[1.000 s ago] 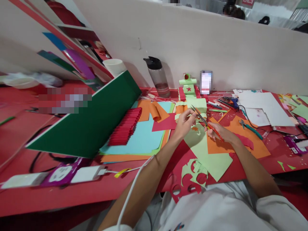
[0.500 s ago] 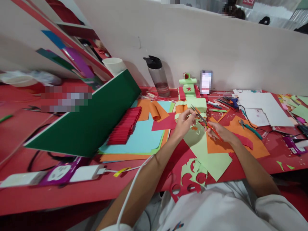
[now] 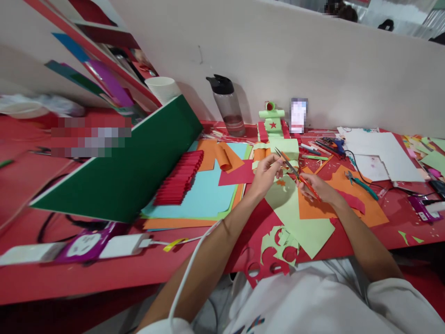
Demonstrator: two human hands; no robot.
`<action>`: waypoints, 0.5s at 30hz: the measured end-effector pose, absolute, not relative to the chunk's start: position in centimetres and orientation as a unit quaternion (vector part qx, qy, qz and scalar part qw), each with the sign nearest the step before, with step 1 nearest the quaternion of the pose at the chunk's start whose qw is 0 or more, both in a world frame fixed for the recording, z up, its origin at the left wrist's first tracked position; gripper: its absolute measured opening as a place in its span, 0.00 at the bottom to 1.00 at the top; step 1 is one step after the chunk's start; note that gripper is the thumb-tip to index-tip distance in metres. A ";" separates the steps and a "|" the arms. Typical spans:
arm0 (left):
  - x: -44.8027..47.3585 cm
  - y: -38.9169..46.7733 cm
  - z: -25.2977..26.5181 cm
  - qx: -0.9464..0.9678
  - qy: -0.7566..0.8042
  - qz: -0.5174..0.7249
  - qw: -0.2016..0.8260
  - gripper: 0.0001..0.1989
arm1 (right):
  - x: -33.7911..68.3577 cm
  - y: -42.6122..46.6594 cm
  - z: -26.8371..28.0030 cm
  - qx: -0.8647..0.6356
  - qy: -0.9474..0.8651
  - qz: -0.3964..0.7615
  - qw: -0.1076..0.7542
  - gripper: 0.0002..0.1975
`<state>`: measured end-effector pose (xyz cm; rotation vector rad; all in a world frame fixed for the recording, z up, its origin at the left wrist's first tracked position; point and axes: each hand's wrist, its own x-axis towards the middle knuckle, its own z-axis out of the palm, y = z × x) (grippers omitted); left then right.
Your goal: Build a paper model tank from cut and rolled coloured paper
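My right hand (image 3: 314,186) is closed around the orange handles of a pair of scissors (image 3: 291,169), whose blades point up and left, slightly apart. Close by the blades, my left hand (image 3: 268,172) pinches a small piece of orange paper (image 3: 284,156), mostly hidden by fingers and scissors. Below both hands lies a light green paper sheet (image 3: 314,234) with a small orange star (image 3: 281,183) on it. Just behind them stands a green and red paper model (image 3: 273,125) with a red star and rolled tubes.
On the left, a green board (image 3: 132,162) leans beside red paper rolls (image 3: 179,178) on blue sheets (image 3: 208,199). A water bottle (image 3: 227,104) and phone (image 3: 298,115) stand by the wall. Pliers (image 3: 363,185) lie right. A white cable (image 3: 189,269) crosses my left arm.
The whole view has shifted slightly, with things sitting a little higher in the picture. Both hands keep almost the same pose around the scissors and orange paper.
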<state>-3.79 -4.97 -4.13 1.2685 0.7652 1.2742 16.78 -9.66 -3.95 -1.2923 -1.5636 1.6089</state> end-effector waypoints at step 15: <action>-4.0 -4.9 -4.2 0.557 0.335 0.528 0.547 0.14 | 16.3 -10.1 -2.9 -0.466 -0.588 0.596 0.288 0.11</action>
